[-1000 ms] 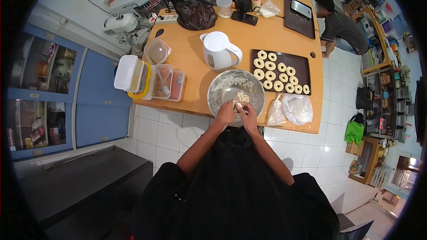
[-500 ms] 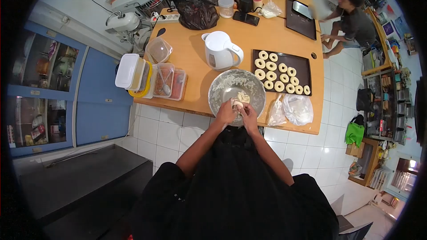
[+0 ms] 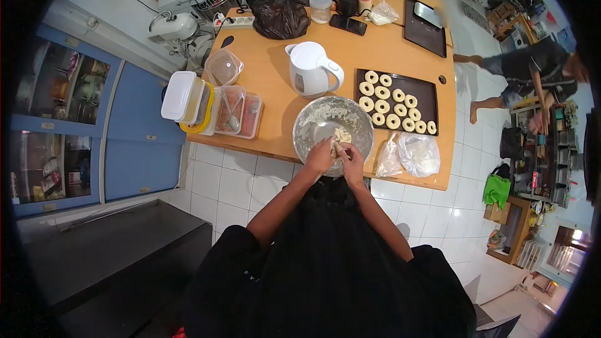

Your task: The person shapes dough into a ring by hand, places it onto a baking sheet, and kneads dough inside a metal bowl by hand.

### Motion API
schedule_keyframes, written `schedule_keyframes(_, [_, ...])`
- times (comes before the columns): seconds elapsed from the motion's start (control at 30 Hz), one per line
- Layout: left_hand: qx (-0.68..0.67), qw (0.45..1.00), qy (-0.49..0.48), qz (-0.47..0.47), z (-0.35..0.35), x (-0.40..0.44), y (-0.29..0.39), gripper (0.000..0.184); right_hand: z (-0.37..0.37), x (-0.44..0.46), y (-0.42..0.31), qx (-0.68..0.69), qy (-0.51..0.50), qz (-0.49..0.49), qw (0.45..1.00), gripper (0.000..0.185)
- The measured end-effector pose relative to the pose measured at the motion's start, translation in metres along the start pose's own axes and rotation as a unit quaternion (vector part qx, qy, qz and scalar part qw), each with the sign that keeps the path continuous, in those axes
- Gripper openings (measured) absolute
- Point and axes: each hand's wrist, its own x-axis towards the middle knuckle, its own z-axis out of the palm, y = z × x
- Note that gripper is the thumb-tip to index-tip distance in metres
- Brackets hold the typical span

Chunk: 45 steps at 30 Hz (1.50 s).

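A metal mixing bowl (image 3: 308, 119) with dough smeared on its inner wall stands at the table's front edge. My left hand (image 3: 320, 158) and my right hand (image 3: 351, 161) meet over its near side. Both are closed, fingertips together, on a small piece of dough that they mostly cover. Just beyond my fingers, a lump of dough (image 3: 342, 136) lies in the bowl. To the right, a dark baking tray (image 3: 426, 89) carries several pale dough rings (image 3: 382, 92). Beside the bowl's right rim are a small plastic bag (image 3: 388, 158) and a larger clear bag (image 3: 419, 155).
A white electric kettle (image 3: 308, 69) stands behind the bowl. Plastic containers (image 3: 229, 109) fill the table's left end. A black bag (image 3: 280, 19), a phone (image 3: 348, 24) and another dark tray (image 3: 421, 36) lie farther back. A person (image 3: 532, 72) is on the floor side at right.
The dough ring seen between my fingers is now mostly hidden by them. My hands stay over the bowl. The other person has gone from sitting by the table to upright, farther right.
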Motion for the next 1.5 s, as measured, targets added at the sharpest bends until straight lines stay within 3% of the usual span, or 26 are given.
schedule_keyframes(0.2, [-0.060,0.997,-0.024,-0.032,-0.011,0.003,0.011,0.029,-0.001,0.004,-0.005,0.029,-0.002,0.004,1.000,0.021])
schedule_keyframes(0.3, [-0.027,0.998,-0.019,-0.054,-0.010,0.003,0.009,0.035,0.001,0.002,-0.001,0.034,-0.005,0.008,0.999,0.021])
schedule_keyframes(0.4, [-0.018,1.000,0.009,-0.001,-0.002,0.005,-0.001,0.032,0.000,0.005,0.003,0.042,-0.002,0.010,0.999,0.022])
schedule_keyframes(0.7, [-0.139,0.988,-0.035,-0.048,-0.003,0.012,-0.013,0.032,-0.002,0.004,0.004,0.053,-0.002,0.076,0.996,0.028])
schedule_keyframes(0.8, [-0.314,0.937,-0.122,-0.094,-0.020,0.010,-0.006,0.029,-0.006,0.008,0.006,0.074,0.007,0.103,0.992,0.028])
schedule_keyframes(0.9, [-0.333,0.919,-0.147,-0.151,-0.022,0.016,-0.014,0.031,-0.007,0.012,0.009,0.101,0.004,0.117,0.988,0.029])
schedule_keyframes(1.0, [-0.311,0.937,-0.128,-0.092,-0.029,0.011,-0.011,0.033,-0.007,0.011,0.009,0.116,-0.051,0.119,0.985,0.030])
schedule_keyframes(1.2, [-0.241,0.960,-0.116,-0.087,-0.022,0.016,-0.028,0.033,-0.010,0.010,0.001,0.085,-0.101,0.148,0.980,0.034])
schedule_keyframes(1.4, [-0.237,0.955,-0.138,-0.111,-0.025,0.013,-0.018,0.038,-0.010,0.017,0.010,-0.041,-0.084,0.151,0.984,0.033])
schedule_keyframes(1.5, [-0.228,0.959,-0.126,-0.112,-0.020,0.014,-0.022,0.038,-0.010,0.019,0.023,-0.087,-0.056,0.094,0.990,0.030])
